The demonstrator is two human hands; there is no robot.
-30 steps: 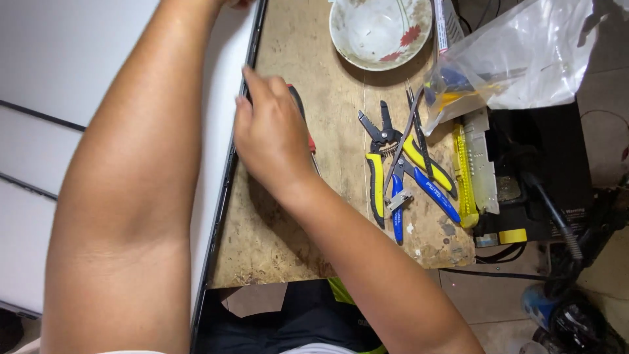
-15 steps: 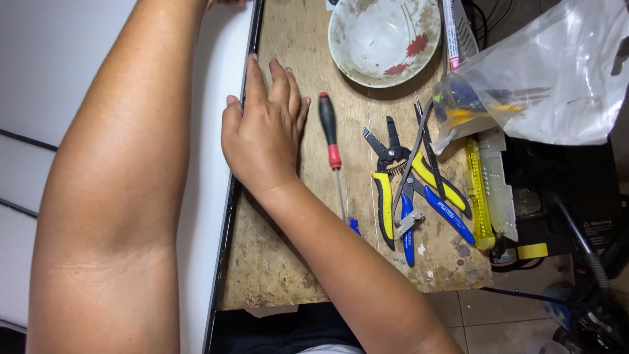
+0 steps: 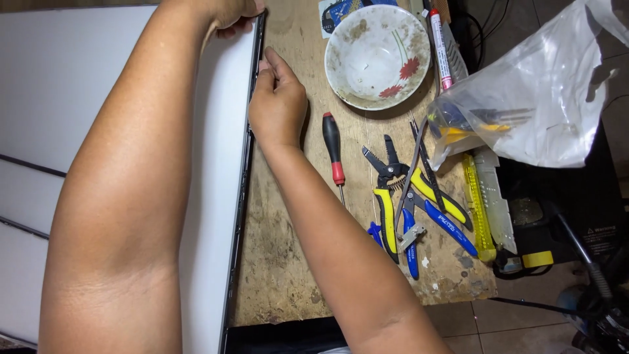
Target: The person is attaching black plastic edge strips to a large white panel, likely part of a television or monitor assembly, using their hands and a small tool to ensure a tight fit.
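Flat white panel with a thin dark edge frame, lying along the left side of a worn wooden bench; surface smooth and matte, frame narrow and straight. Right hand, at the panel's 3 o'clock edge, fingers curled with the tips pressed on the dark frame, pinching that edge rather than closed around it. Left hand, at 12 o'clock of the right hand, grasps the same frame edge at the top of the view, fingers hooked over it; the forearm crosses the panel. Screwdriver, black grip with red collar and thin steel shaft, lies just beside the right wrist at 3 o'clock, untouched. Pliers and cutters, yellow and blue handles, heaped at 4 o'clock, jaws dark metal. Ceramic bowl, round, white with red flower print, stained inside and holding no objects, at 2 o'clock. Marker pen, white with red cap, just beside the bowl's right rim. Clear plastic bag, crinkled, holds yellow-and-blue tools, farther at 3 o'clock. Translucent yellow ruler-like strip at the bench's right edge.
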